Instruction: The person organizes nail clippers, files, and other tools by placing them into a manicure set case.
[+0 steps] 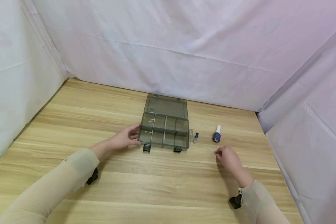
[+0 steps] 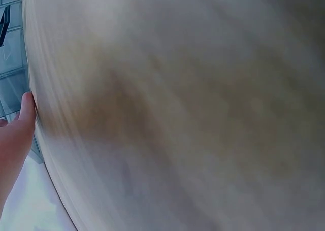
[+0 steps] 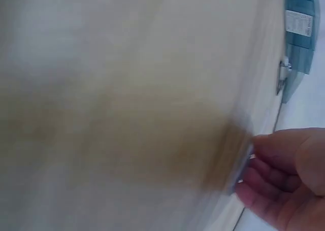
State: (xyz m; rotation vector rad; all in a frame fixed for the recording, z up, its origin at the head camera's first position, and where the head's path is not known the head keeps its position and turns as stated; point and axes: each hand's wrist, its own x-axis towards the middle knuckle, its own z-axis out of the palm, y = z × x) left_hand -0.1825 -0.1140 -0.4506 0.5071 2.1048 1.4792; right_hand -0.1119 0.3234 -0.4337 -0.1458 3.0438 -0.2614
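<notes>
A smoky-grey compartment box (image 1: 163,146) lies on the table with its lid (image 1: 166,105) folded back and its two front latches hanging out. My left hand (image 1: 124,137) is at the box's left side, thumb by the front corner and forefinger stretched along the wall. In the left wrist view, the thumb (image 2: 26,109) is right at the box edge. My right hand (image 1: 229,158) pinches a small thin clear strip (image 1: 211,150) low over the table; its kind cannot be told. A nail clipper (image 1: 196,137) and a nail polish bottle (image 1: 216,136) with a white cap lie just beyond.
Small clear pieces (image 1: 197,123) lie right of the box, behind the clipper. Thin dividers (image 1: 164,132) split the box into several compartments. White cloth (image 1: 168,62) hangs behind the wood-grain table (image 1: 145,186) and on both sides.
</notes>
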